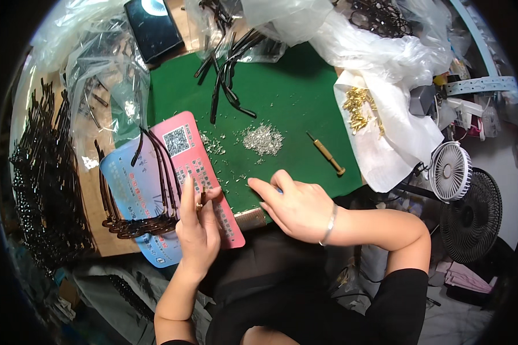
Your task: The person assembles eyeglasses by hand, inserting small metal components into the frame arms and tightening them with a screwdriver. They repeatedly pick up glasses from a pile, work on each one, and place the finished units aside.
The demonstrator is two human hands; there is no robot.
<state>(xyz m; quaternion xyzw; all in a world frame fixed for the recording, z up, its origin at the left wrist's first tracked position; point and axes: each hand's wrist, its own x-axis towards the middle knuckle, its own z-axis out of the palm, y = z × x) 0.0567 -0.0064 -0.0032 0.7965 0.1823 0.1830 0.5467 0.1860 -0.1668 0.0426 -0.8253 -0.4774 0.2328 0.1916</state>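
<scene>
My left hand (198, 230) is closed on a dark brown glasses temple (203, 196); a bit of gold-coloured metal shows by the fingertips. Beside that hand lies a row of dark brown glasses temples (138, 227), resting on a blue and pink printed card (210, 178). My right hand (298, 210) hovers low over the green mat (305, 103) with thumb and fingers pinched together. A speck of blue shows between them, but I cannot make out what it is. Just beyond the fingers is a pile of tiny silver screws (263, 140), some scattered toward the card.
A brass-coloured screwdriver (326, 154) lies right of the pile. Gold metal pieces (360, 110) sit on white cloth (380, 149). More temples (227, 80) lie at the back, with a phone (153, 29) and plastic bags. Dark frames (46, 190) crowd the left; fans (452, 171) stand right.
</scene>
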